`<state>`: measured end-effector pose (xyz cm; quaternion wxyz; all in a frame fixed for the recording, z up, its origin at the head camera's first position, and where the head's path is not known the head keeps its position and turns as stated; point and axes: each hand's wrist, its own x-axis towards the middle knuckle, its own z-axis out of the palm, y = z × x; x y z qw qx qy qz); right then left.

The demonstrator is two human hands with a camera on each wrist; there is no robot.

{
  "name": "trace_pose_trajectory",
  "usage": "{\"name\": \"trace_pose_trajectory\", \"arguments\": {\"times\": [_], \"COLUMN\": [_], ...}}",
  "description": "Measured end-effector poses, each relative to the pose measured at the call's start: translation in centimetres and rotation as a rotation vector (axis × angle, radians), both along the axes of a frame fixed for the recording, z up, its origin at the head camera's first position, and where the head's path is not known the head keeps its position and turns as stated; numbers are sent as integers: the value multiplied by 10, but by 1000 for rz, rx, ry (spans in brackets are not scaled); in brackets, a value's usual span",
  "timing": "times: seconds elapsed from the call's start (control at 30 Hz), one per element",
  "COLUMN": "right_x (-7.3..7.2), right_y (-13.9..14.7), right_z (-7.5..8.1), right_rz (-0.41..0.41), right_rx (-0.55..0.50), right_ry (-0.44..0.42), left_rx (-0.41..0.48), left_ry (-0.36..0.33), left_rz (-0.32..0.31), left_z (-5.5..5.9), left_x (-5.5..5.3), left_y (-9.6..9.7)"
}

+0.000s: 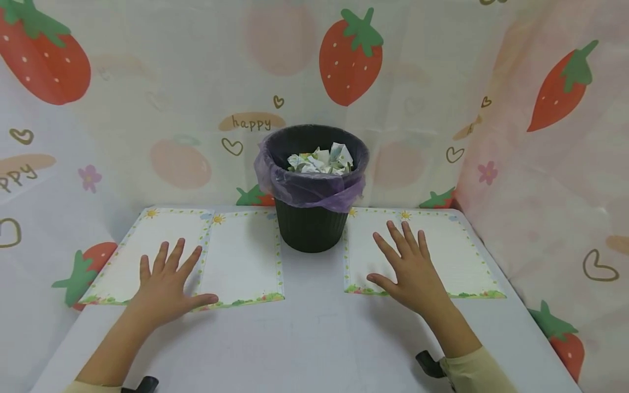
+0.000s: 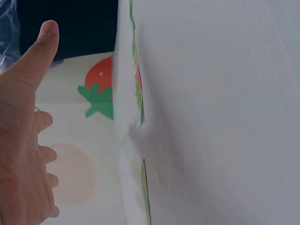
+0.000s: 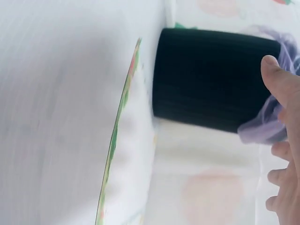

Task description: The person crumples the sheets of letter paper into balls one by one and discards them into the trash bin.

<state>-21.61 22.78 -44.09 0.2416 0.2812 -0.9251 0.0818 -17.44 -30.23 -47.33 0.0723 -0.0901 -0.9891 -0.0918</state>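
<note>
My left hand (image 1: 164, 292) hovers palm down with spread fingers over two bordered sheets of paper at the left. The outer sheet (image 1: 152, 232) and the inner sheet (image 1: 241, 256) lie side by side. On the other side my right hand (image 1: 417, 275) is also spread, above a third bordered sheet (image 1: 457, 256). Neither hand holds anything. Between the sheets, at the back, stands a black bin (image 1: 312, 226) lined with a purple bag (image 1: 339, 199). Crumpled paper (image 1: 321, 161) fills part of it. The right wrist view shows the bin (image 3: 211, 77) beyond my thumb.
The white table (image 1: 314, 338) carries the sheets and the bin. A cloth backdrop (image 1: 196, 65) printed with strawberries and hearts rises behind the table and along both sides. Dark wrist-mount parts (image 1: 429, 364) show by the sleeves.
</note>
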Motion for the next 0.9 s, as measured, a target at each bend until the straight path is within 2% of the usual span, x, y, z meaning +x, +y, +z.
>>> {"name": "trace_pose_trajectory", "arguments": {"times": [0.27, 0.57, 0.9], "right_x": [-1, -1, -3], "right_y": [-28, -56, -85], "right_z": [0, -3, -8], "right_rz": [49, 88, 128], "right_rx": [-31, -44, -95], "right_ry": [-32, -57, -143], "left_rx": [80, 134, 192], "left_ry": [-44, -93, -117], "left_rz": [6, 19, 6], "left_z": [-4, -22, -33], "left_x": [-4, -13, -26], "left_y": [15, 27, 36]}}
